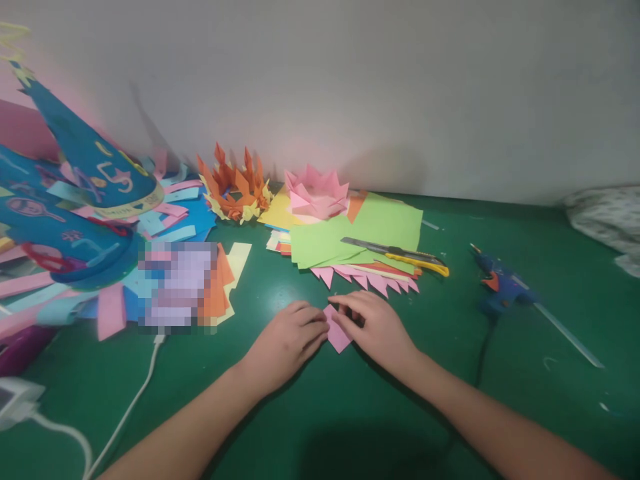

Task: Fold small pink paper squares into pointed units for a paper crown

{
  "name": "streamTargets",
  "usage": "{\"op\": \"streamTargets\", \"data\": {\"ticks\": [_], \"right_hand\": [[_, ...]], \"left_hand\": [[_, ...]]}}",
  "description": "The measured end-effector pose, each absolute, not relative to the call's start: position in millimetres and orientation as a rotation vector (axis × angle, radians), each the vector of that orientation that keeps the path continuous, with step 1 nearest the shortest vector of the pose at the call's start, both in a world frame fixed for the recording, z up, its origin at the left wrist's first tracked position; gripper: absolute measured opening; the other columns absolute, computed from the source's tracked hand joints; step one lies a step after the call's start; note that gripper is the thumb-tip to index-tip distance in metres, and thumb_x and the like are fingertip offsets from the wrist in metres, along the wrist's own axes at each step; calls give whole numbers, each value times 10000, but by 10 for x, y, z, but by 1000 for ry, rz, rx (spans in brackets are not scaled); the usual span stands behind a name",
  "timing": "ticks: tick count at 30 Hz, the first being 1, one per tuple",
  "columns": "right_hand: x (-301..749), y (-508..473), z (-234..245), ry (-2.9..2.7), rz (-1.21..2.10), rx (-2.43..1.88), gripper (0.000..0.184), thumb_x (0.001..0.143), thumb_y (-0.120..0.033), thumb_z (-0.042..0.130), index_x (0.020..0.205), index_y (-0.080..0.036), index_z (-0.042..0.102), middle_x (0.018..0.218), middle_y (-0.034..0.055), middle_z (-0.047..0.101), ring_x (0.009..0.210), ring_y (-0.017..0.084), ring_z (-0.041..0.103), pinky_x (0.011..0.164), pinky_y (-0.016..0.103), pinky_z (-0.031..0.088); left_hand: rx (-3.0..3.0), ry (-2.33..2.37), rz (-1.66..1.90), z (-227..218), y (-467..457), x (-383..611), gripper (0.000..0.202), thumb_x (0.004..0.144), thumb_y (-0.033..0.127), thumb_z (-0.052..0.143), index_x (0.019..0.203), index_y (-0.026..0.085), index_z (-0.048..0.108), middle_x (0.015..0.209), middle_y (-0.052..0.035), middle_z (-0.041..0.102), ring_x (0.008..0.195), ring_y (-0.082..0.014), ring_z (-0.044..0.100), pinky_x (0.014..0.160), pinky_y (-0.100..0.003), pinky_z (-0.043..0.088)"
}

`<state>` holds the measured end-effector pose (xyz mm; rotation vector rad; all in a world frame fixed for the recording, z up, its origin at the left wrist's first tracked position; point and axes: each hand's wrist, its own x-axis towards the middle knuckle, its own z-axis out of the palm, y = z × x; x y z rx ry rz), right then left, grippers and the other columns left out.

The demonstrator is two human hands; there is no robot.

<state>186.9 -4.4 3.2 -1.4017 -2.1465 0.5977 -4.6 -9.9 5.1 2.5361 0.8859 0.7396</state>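
A small folded piece of pink paper (341, 337) lies on the green table in front of me, one corner pointing towards me. My left hand (293, 337) rests on the table with its fingers together, the tips gripping the paper's left edge. From the right, my right hand (376, 325) has its thumb and forefinger closed on the paper's upper right part. The fingertips cover some of the upper edge. Just beyond my hands, a row of pink paper triangles (367, 279) sticks out from under a stack of green paper (320, 241). A yellow box cutter (400, 253) lies across that stack.
A blue glue gun (510, 290) with a clear glue stick lies to the right. Behind stand a pink paper crown (317, 195) and an orange one (235, 187). Blue cone hats (95, 160) crowd the left, near orange sheets (215, 293) and a white cable (145, 387).
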Motion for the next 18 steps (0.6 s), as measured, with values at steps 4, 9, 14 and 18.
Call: {"op": "streamTargets", "data": {"ticks": [4, 9, 14, 18], "right_hand": [[1854, -21, 39, -2120, 578, -1402, 89, 817, -178, 596, 859, -215, 665, 731, 3, 653, 713, 165, 575, 655, 288, 441], [1866, -29, 40, -2156, 549, -1307, 104, 839, -169, 570, 785, -214, 647, 768, 6, 657, 758, 157, 579, 684, 284, 437], [1911, -14, -12, -2260, 454, -1176, 134, 877, -177, 527, 851, -205, 655, 795, 31, 644, 776, 164, 563, 689, 292, 432], [1950, -7, -40, -2331, 404, -1110, 169, 904, -188, 492, 895, -196, 660, 812, 48, 630, 770, 166, 552, 673, 285, 432]], "left_hand": [[2538, 888, 745, 55, -115, -48, 195, 922, 167, 448, 941, 133, 639, 920, -78, 653, 848, -160, 579, 768, -293, 510], [2552, 953, 664, 60, -131, -45, 228, 930, 181, 426, 903, 132, 647, 927, -87, 638, 838, -164, 584, 755, -295, 509], [2575, 1004, 641, 58, -130, -59, 226, 928, 209, 438, 935, 149, 656, 946, -92, 623, 838, -174, 565, 734, -311, 498], [2586, 1001, 645, 57, -126, -64, 231, 930, 213, 432, 953, 163, 656, 940, -90, 617, 841, -171, 557, 734, -307, 495]]}}
